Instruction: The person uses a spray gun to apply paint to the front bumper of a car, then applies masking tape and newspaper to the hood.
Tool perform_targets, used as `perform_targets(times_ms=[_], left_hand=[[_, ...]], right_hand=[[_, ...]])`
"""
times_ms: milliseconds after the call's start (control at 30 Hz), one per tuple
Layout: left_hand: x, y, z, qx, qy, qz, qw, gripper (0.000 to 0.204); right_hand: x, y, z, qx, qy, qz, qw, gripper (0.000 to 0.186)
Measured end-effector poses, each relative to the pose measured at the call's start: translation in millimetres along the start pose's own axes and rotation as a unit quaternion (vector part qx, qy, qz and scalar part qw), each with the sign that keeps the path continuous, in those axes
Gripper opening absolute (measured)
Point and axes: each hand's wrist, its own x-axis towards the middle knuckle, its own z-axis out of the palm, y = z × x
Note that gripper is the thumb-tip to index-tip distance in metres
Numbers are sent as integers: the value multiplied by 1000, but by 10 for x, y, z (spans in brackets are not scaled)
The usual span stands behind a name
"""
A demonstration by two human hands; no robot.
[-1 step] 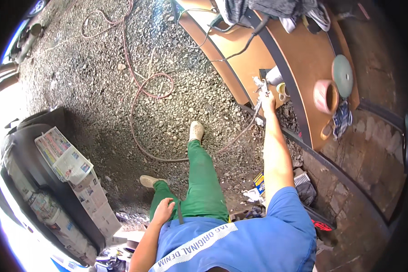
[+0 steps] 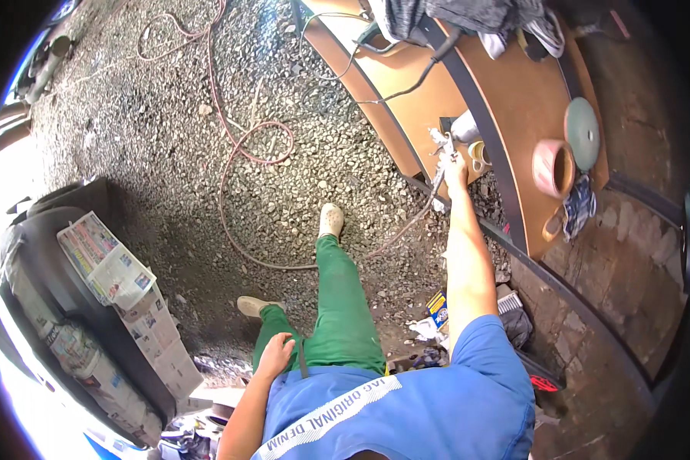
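My right arm reaches out to the shelf, and my right hand (image 2: 457, 170) is closed around a silver spray gun (image 2: 442, 145). A hose (image 2: 415, 225) runs from the gun down to the gravel. Right beside the gun on the shelf are a grey-white container (image 2: 464, 127) lying tilted and a pale yellow mug (image 2: 478, 156). My left hand (image 2: 277, 353) rests by my left hip against the green trousers, its fingers loosely apart and holding nothing.
Newspaper (image 2: 120, 280) covers part of a dark car panel (image 2: 50, 253) at left. The reddish hose (image 2: 224, 192) loops over gravel (image 2: 284, 184). The wooden shelf (image 2: 506, 100) bears dark cloth (image 2: 475, 15), a pink tape roll (image 2: 551, 167) and a green disc (image 2: 582, 134). A blue-yellow box (image 2: 437, 308) lies below my right arm.
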Motion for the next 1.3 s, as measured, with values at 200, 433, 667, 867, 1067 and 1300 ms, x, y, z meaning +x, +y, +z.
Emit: perform_targets(times_ms=[200,433,667,867,1067,1300], left_hand=[[143,198,-37,-29,-3,-17,999,34],[208,228,-147,-48,13,-38,998,35],[249,208,-216,-55,21,-22,998,34],[307,209,-342,-40,15,-5,999,33],[301,52,-587,-2,55,58,997,35],[-8,-353,-1036,131,30,-39,990,74]], right_hand=[[217,-257,133,22,-63,9,998,17],[308,-475,262,-35,-29,87,995,24],[435,-344,146,-3,-36,88,995,40],[189,-354,81,-77,70,-6,995,51],[-1266,-392,385,-192,189,-108,957,60],[-3181,-319,1007,-361,-369,3,856,48]])
